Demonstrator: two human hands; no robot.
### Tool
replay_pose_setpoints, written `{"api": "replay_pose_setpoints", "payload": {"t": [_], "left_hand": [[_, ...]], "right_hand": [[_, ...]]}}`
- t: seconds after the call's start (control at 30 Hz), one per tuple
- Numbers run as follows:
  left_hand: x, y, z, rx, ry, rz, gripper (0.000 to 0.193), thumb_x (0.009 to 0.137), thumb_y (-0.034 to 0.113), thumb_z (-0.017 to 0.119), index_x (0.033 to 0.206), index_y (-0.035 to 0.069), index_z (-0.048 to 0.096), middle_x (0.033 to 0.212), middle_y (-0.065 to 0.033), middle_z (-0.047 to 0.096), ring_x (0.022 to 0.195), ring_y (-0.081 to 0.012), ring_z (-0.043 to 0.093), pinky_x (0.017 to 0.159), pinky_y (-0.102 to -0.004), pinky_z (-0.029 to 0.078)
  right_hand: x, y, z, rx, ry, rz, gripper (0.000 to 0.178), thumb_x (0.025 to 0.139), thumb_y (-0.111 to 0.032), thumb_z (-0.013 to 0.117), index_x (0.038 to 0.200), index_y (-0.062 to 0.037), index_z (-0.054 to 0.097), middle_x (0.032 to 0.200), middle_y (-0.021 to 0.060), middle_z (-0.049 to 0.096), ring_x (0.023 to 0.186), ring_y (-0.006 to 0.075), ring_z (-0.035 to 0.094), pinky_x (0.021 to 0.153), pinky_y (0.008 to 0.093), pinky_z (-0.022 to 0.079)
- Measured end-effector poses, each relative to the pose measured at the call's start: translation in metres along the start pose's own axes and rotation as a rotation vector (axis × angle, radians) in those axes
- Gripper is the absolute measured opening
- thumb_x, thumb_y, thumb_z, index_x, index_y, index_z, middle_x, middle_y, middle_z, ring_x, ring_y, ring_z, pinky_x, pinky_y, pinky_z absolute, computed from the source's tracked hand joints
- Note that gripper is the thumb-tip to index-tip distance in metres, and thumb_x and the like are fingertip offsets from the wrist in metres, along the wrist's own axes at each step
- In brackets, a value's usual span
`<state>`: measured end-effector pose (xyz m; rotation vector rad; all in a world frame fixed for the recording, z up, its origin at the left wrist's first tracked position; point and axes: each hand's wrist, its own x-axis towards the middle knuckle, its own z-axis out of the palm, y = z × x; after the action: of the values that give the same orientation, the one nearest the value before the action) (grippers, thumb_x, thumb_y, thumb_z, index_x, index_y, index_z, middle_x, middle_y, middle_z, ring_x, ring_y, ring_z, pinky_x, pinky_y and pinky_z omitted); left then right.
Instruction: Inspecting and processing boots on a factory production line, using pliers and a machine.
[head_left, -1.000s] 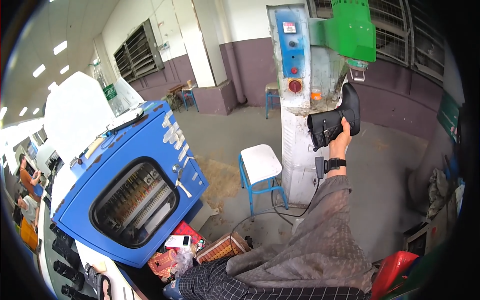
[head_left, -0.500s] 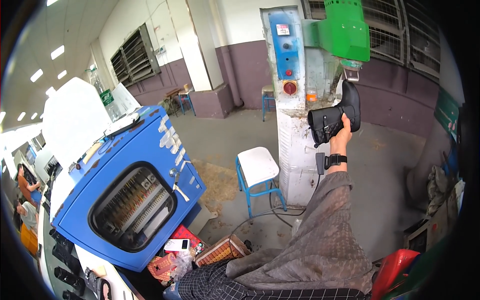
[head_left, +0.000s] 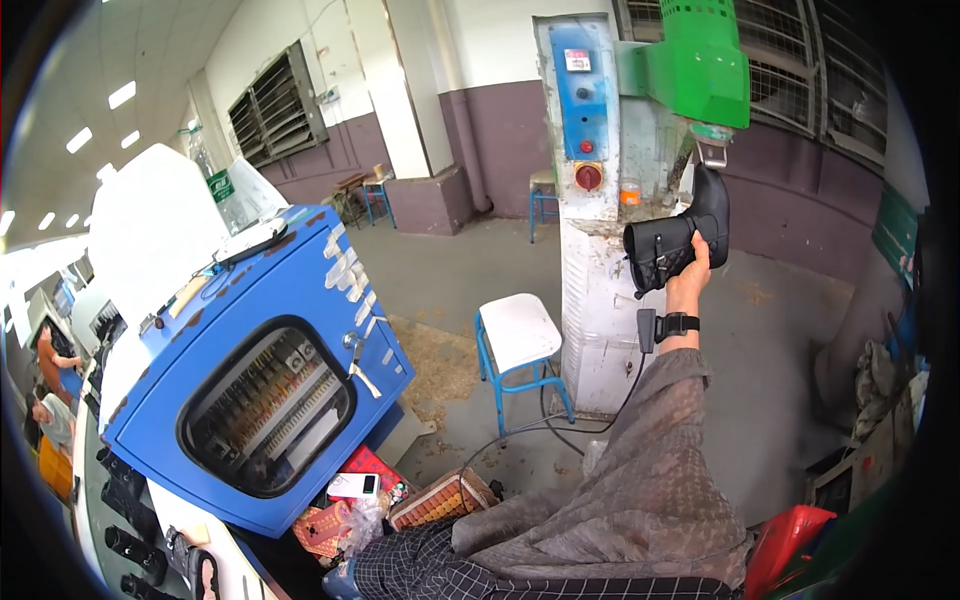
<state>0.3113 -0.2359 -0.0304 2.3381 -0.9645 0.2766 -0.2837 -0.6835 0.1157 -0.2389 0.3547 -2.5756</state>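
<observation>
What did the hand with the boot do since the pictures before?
The right hand kept hold of the black boot and raised it slightly, closer under the green machine head. Nothing was let go. The white stool and blue cabinet stayed put.

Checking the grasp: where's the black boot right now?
Head view, upper right: the black boot is held up in the right hand, its shaft top just under the green machine head, beside the white column.

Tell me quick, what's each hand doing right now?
Right hand: closed around a black boot, held up under the green machine head.
Left hand: not in view.
</observation>
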Motion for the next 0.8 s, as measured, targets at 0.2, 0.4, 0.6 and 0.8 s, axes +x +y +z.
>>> {"api": "replay_pose_setpoints", "payload": {"t": [0.2,0.4,0.6,0.8], "left_hand": [[-0.003,-0.007,-0.006,0.007,0.012,-0.019,0.052,0.079,0.05,0.067,0.099,0.002,0.067,0.076,-0.0105,0.063,0.066,-0.0349,0.062,0.059,-0.0476,0.05],[-0.007,-0.013,-0.013,0.018,0.024,-0.034,0.051,0.079,0.05,0.067,0.099,0.002,0.067,0.076,-0.0105,0.063,0.067,-0.0348,0.062,0.059,-0.0475,0.05],[-0.01,-0.024,-0.019,0.022,0.036,-0.054,0.051,0.079,0.049,0.067,0.099,0.002,0.067,0.076,-0.0105,0.063,0.067,-0.0348,0.062,0.059,-0.0475,0.05],[-0.015,-0.037,-0.023,0.044,0.055,-0.084,0.05,0.079,0.049,0.067,0.099,0.002,0.067,0.077,-0.0106,0.063,0.067,-0.0347,0.062,0.059,-0.0474,0.05]], "right_hand": [[-0.003,0.0,0.001,0.037,-0.037,0.016,0.031,0.073,-0.008,0.076,0.098,0.0067,0.065,0.096,0.0122,0.068,0.079,0.0232,0.067,0.073,0.0345,0.057],[0.003,0.005,-0.006,0.002,-0.051,0.043,0.035,0.075,-0.013,0.075,0.105,0.0018,0.063,0.103,0.0105,0.067,0.088,0.0245,0.067,0.082,0.0364,0.056],[0.007,0.008,-0.009,-0.006,-0.071,0.038,0.033,0.076,-0.015,0.074,0.103,0.0005,0.064,0.101,0.0093,0.068,0.088,0.0238,0.067,0.082,0.0364,0.055],[0.008,0.006,-0.011,0.0,-0.071,0.067,0.03,0.077,-0.015,0.073,0.101,-0.0002,0.065,0.101,0.0094,0.068,0.088,0.0235,0.067,0.082,0.0363,0.055]]}}
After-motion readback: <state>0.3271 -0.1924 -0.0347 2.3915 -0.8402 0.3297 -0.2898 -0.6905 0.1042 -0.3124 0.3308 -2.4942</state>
